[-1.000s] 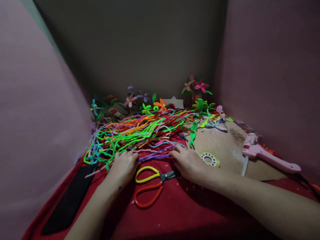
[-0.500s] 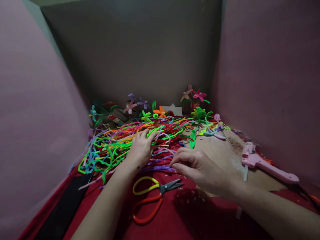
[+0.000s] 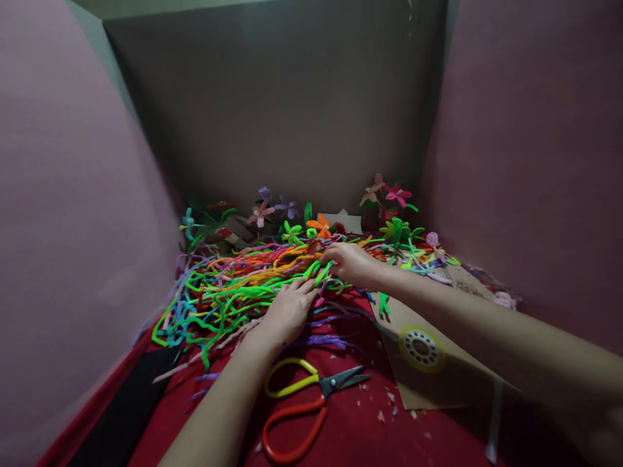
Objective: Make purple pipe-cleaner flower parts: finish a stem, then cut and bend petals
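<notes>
A flat black strip (image 3: 129, 405) lay along the left edge of the red cloth (image 3: 370, 434). From there a heap of fuzzy multicoloured stems (image 3: 238, 292) spread toward the cloth's far edge. The left hand (image 3: 291, 312) rested on the heap, fingers extended, any pinch hidden. Open scissors with yellow and red handles (image 3: 327, 384) lay in front. The right hand (image 3: 348, 261) bent its fingers among green stems (image 3: 322, 275); whether they pinched any I could not tell. A white-and-yellow tape roll (image 3: 409, 349) lay on brown cardboard (image 3: 407, 386).
</notes>
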### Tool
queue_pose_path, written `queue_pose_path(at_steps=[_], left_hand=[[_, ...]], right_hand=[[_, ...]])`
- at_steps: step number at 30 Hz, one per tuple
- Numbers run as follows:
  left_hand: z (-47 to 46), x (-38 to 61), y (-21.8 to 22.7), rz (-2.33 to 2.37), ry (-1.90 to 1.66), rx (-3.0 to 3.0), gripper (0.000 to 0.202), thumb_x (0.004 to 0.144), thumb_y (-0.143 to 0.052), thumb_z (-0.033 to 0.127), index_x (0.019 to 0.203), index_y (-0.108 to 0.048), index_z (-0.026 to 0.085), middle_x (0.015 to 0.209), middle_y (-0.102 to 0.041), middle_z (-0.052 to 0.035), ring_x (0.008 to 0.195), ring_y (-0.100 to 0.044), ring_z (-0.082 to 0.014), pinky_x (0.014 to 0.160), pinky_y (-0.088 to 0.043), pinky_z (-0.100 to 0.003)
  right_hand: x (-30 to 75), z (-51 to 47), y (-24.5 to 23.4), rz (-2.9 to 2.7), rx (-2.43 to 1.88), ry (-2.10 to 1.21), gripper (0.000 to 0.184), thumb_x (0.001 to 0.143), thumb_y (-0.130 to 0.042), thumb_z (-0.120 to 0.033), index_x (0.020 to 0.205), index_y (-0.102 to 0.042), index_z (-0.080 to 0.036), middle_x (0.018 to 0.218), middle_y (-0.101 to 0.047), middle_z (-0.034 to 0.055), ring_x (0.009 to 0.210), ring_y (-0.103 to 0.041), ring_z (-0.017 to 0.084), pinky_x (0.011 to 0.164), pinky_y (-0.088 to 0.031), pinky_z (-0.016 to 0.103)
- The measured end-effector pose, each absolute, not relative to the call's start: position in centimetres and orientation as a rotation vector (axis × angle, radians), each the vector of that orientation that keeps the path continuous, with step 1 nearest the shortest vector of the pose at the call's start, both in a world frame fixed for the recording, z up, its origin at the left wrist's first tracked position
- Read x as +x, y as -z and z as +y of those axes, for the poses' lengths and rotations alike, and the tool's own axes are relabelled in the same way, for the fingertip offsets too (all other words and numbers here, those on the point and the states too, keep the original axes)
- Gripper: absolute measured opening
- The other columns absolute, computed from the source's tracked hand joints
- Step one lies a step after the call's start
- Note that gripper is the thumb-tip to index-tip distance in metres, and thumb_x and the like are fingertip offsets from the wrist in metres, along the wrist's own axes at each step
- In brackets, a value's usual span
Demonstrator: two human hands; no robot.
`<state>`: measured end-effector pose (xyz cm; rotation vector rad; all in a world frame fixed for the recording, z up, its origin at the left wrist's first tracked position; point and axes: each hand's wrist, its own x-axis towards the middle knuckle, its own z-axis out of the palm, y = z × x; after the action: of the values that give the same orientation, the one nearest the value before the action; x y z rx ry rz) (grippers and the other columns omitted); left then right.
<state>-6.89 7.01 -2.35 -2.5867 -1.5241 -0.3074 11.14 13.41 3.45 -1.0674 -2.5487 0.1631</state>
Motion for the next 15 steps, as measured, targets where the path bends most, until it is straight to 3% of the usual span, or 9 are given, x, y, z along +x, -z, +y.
queue_pose_path(at_steps=[2, 4, 8, 11, 13, 15], left_hand=[[7.0, -7.0, 2.4, -1.516, 0.360, -2.572, 0.039, 0.080, -0.049, 0.010, 0.112, -0.060, 0.028, 0.121, -0.059, -0.0046, 0.112, -0.048, -0.0217, 0.094, -0.040, -0.040], [7.2, -7.3, 2.3, -1.531, 0.423, -2.528, 0.037, 0.079, -0.050, 0.010, 0.110, -0.060, 0.027, 0.119, -0.058, -0.0055, 0.109, -0.048, -0.0219, 0.093, -0.041, -0.039], [7.9, -8.5, 2.2, -1.660, 0.562, -2.334, 0.053, 0.076, -0.054, 0.014, 0.128, -0.045, 0.021, 0.130, -0.046, -0.0119, 0.118, -0.041, -0.0264, 0.097, -0.036, -0.044], [8.5, -9.4, 2.5, -1.777, 0.576, -2.205, 0.068, 0.074, -0.059, 0.023, 0.137, -0.033, 0.017, 0.140, -0.035, -0.0164, 0.126, -0.032, -0.0320, 0.100, -0.030, -0.050], [8.7, -9.7, 2.8, -1.830, 0.516, -2.186, 0.068, 0.074, -0.060, 0.029, 0.136, -0.036, 0.016, 0.134, -0.042, -0.0174, 0.122, -0.037, -0.0344, 0.097, -0.032, -0.052], [8.7, -9.6, 3.0, -1.850, 0.434, -2.196, 0.059, 0.074, -0.060, 0.030, 0.130, -0.044, 0.017, 0.122, -0.053, -0.0154, 0.113, -0.045, -0.0337, 0.092, -0.036, -0.052]], right_hand=[[10.2, 14.6, -2.5, -2.631, -1.009, -0.114, 0.034, 0.075, -0.052, -0.008, 0.102, -0.069, -0.017, 0.111, -0.063, 0.0093, 0.102, -0.057, 0.019, 0.082, -0.041, 0.024], [9.9, 14.8, -1.4, -2.714, -0.975, -0.076, 0.029, 0.073, -0.054, -0.008, 0.095, -0.071, -0.017, 0.099, -0.066, 0.0093, 0.094, -0.058, 0.020, 0.076, -0.042, 0.025], [10.4, 13.9, 0.2, -2.780, -0.954, 0.025, 0.024, 0.077, -0.053, -0.013, 0.093, -0.070, -0.016, 0.092, -0.063, 0.0113, 0.089, -0.057, 0.022, 0.072, -0.042, 0.027], [10.9, 13.2, 0.6, -2.801, -0.928, 0.083, 0.024, 0.082, -0.054, -0.026, 0.097, -0.069, -0.016, 0.096, -0.062, 0.0126, 0.092, -0.055, 0.024, 0.073, -0.043, 0.029], [11.1, 12.9, 0.5, -2.809, -0.911, 0.107, 0.027, 0.082, -0.055, -0.031, 0.099, -0.068, -0.016, 0.097, -0.062, 0.0124, 0.092, -0.055, 0.024, 0.073, -0.043, 0.030], [10.9, 12.9, -0.1, -2.795, -0.917, 0.131, 0.024, 0.081, -0.054, -0.027, 0.097, -0.068, -0.015, 0.095, -0.062, 0.0118, 0.091, -0.055, 0.024, 0.073, -0.043, 0.031]])
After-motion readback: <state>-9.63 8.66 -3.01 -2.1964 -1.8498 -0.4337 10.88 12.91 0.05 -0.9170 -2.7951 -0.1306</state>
